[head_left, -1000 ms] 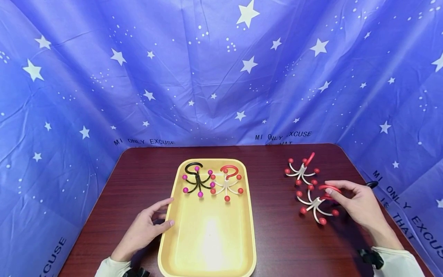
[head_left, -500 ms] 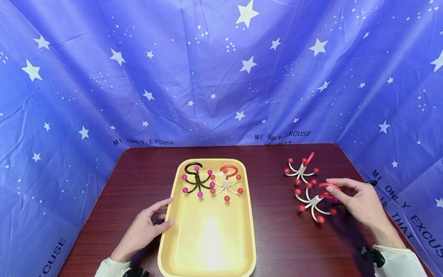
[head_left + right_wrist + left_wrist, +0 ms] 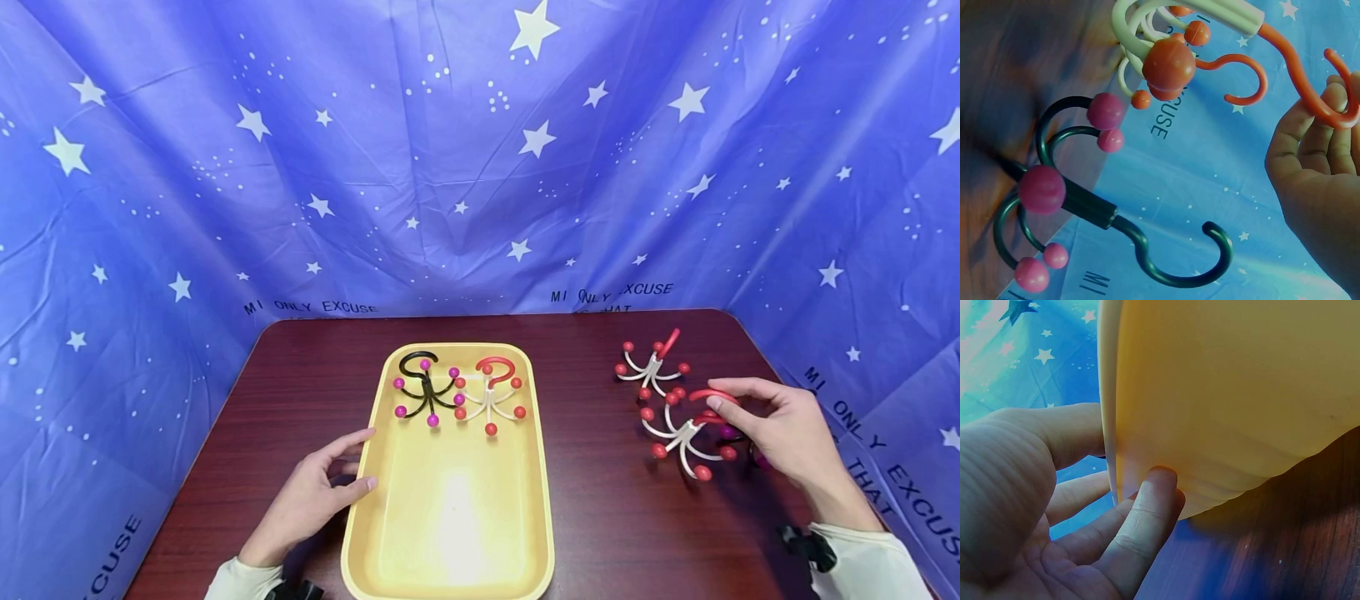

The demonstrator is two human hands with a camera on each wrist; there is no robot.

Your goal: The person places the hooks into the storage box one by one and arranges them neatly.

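Note:
My right hand pinches the red hook end of a white multi-arm hanger with red ball tips. The hanger is tilted, arms to the left, over the table's right side. My left hand holds the left rim of the yellow tray; in the left wrist view several fingers lie against its outer wall. In the tray's far end lie a black hanger with pink balls and a white hanger with a red hook, side by side.
Behind the held hanger another white hanger rests on the table. A black hanger with pink balls stands near my right hand, mostly hidden by it in the head view. Blue star-printed curtain surrounds the dark red table.
My right hand has shifted slightly up with the hanger in its grip, whose arms swung a little left and then back right. The left hand and the tray stay put.

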